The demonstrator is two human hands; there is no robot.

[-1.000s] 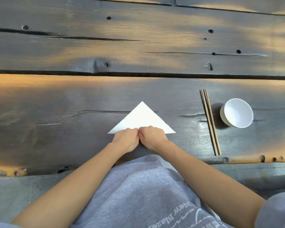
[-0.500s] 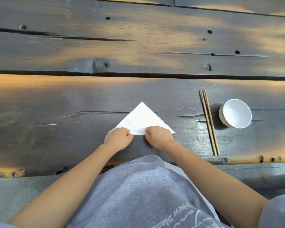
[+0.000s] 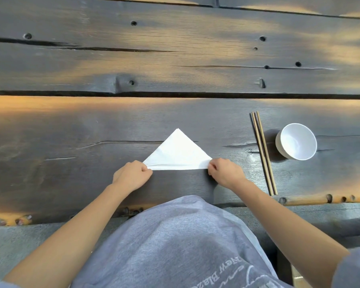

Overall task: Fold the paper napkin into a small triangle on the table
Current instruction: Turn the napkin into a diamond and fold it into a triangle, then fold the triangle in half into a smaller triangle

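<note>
So the table (image 3: 71, 125) is this big dark plank thing, and the napkin (image 3: 178, 151) sits flat near the front edge, right in front of the person, already a white triangle with its point aimed away and the long folded edge toward them. Off to the right are chopsticks (image 3: 262, 150) and a white bowl (image 3: 297, 142), well clear of the napkin. Looks to me like the step here is finishing the crease along that long edge, with one diagonal fold done but the triangle not small yet. Next move probably calls for bringing one bottom corner across onto the other and lining the edges up before pressing, since thin paper skews easily. Both forearms reach in from below, wrists low. Left hand (image 3: 131, 175) is curled closed with its fingertips pressed on the napkin's left corner; right hand (image 3: 227, 173) is curled the same way, pinching or pinning the right corner, can't tell which.
</note>
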